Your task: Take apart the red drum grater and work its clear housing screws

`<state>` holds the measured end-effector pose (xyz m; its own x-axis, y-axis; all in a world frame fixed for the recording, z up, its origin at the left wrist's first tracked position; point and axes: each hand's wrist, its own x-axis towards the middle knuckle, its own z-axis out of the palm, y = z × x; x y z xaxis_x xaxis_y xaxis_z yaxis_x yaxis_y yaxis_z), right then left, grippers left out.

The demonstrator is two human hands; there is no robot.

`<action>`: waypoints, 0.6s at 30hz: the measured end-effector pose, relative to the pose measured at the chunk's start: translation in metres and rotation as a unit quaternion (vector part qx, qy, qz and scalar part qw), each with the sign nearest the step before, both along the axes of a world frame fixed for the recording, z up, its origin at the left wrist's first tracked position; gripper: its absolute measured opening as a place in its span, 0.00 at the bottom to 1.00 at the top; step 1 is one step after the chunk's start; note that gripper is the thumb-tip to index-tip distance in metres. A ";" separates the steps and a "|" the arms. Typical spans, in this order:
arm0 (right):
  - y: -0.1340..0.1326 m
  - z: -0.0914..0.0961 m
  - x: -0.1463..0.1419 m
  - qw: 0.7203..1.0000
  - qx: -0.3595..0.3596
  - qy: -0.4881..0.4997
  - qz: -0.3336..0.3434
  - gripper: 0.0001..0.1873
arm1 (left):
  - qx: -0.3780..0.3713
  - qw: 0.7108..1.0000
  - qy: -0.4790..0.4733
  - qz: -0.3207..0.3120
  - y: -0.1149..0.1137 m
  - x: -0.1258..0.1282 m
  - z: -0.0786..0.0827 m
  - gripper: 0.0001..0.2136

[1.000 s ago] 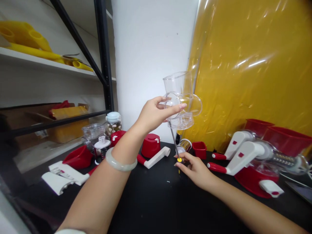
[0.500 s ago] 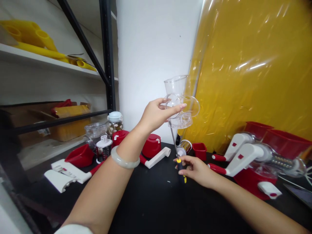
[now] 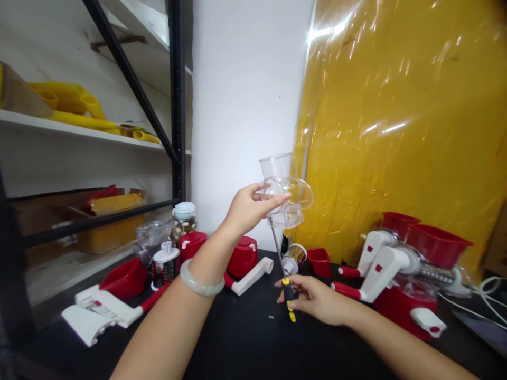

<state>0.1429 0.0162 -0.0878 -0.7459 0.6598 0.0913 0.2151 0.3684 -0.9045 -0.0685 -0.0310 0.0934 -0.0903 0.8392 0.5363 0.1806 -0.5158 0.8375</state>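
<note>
My left hand (image 3: 251,208) is closed around a clear plastic grater housing (image 3: 279,166), raised above the black table with its wide mouth upward. My right hand (image 3: 319,300) grips the black-and-yellow handle of a screwdriver (image 3: 288,291) below it. The shaft slants upward, and its tip reaches the underside of the housing near my left fingers; whether it touches a screw is too small to tell. Behind the screwdriver lies a grater drum (image 3: 295,258) with a white end. A white crank handle (image 3: 253,275) with a red grip rests past my left forearm.
Two assembled red-and-white rotary graters (image 3: 390,264) stand at the right, near a small red cup (image 3: 319,262). At the left are a red hopper (image 3: 125,278), white parts (image 3: 105,306), another drum (image 3: 166,266) and a lidded jar (image 3: 184,217). A black-framed shelf (image 3: 178,105) rises behind.
The view has tilted upward, so everything sits lower in the picture. Both hands keep their hold, and the screwdriver stays at the underside of the housing.
</note>
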 end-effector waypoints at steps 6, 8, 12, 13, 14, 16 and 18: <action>0.005 -0.008 -0.004 1.000 -0.016 0.005 -0.016 0.29 | 0.011 1.000 -0.003 -0.006 -0.005 0.003 0.001 0.41; 0.005 -0.009 -0.004 1.000 -0.018 0.006 -0.018 0.29 | 0.020 1.000 0.008 -0.008 -0.007 0.004 0.001 0.41; 0.004 -0.008 -0.003 1.000 -0.018 0.007 -0.016 0.28 | 0.036 0.999 0.026 -0.016 -0.006 0.003 -0.001 0.41; 0.003 -0.007 -0.003 1.000 -0.018 0.007 -0.016 0.28 | 0.045 0.999 0.024 -0.015 -0.005 0.003 -0.001 0.41; 0.003 -0.006 -0.003 1.000 -0.017 0.007 -0.016 0.27 | 0.057 0.998 0.020 -0.011 -0.005 0.003 -0.002 0.41; 0.002 -0.005 -0.002 1.000 -0.014 0.005 -0.017 0.26 | 0.090 0.996 0.005 0.000 -0.004 0.003 -0.002 0.40; 0.001 -0.004 -0.002 1.000 -0.010 0.002 -0.017 0.25 | 0.115 0.993 -0.007 0.014 -0.006 0.003 0.000 0.38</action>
<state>0.1406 0.0170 -0.0918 -0.7219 0.6873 0.0809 0.2230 0.3418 -0.9129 -0.0660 -0.0374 0.0932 -0.1205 0.6911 0.7126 0.1864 -0.6893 0.7001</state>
